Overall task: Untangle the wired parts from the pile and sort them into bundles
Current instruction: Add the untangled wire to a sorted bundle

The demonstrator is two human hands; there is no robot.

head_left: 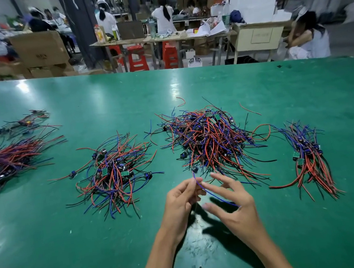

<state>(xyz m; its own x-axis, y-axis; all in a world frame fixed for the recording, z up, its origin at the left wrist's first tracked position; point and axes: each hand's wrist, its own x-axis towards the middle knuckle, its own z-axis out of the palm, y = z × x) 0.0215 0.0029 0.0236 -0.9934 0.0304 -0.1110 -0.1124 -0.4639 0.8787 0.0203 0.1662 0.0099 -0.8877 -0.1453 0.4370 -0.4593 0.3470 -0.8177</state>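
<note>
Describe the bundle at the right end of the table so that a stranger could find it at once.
On the green table, look right of the big tangled pile. The bundle lies apart near the right edge. Unlike the pile, its wires run mostly parallel, red ends fanning toward the person.

Green worktop [254, 86] with scuffed near edge, beyond it red plastic stools [137, 58] under a cluttered long table [161, 38], cardboard boxes [39, 50] left of the stools, seated people in white [163, 18] behind that table, a beige cabinet [258, 38] to its right

Left hand [182, 201] pinches a blue wire [213, 193] beside the open right hand [233, 204], near the tangled pile [209, 134]
</note>
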